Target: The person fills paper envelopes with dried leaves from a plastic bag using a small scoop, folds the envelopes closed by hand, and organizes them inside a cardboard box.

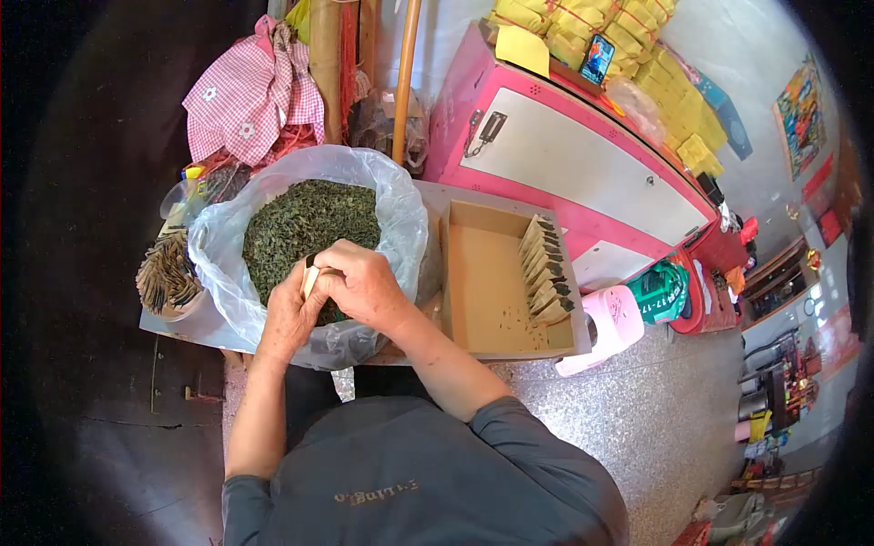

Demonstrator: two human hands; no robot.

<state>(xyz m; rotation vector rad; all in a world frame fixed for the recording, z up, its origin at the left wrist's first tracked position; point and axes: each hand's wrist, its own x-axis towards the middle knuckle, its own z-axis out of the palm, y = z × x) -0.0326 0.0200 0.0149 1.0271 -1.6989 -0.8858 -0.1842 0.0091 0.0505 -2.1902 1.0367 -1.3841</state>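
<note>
Both hands meet above a clear plastic bag [405,205] filled with dried green-brown leaves [314,218]. My left hand [289,314] has its fingers closed around a small pale packet [310,278]. From the other side, my right hand [366,287] pinches the same packet, thumb and bent fingers against it. Part of the packet is hidden by the fingers. To the right, a shallow cardboard box [482,341] holds a row of small tan packets [539,273] with dark leafy ends, and a few leaf crumbs lie on its bottom.
At the left, a tub [187,308] is packed with many thin brown folded pieces [167,273]. A pink checked cloth [246,96] hangs behind the bag. A pink and white cabinet [564,155] stands at the back, with yellow bundles and a phone [597,59] on top. A pink stool [614,323] stands right.
</note>
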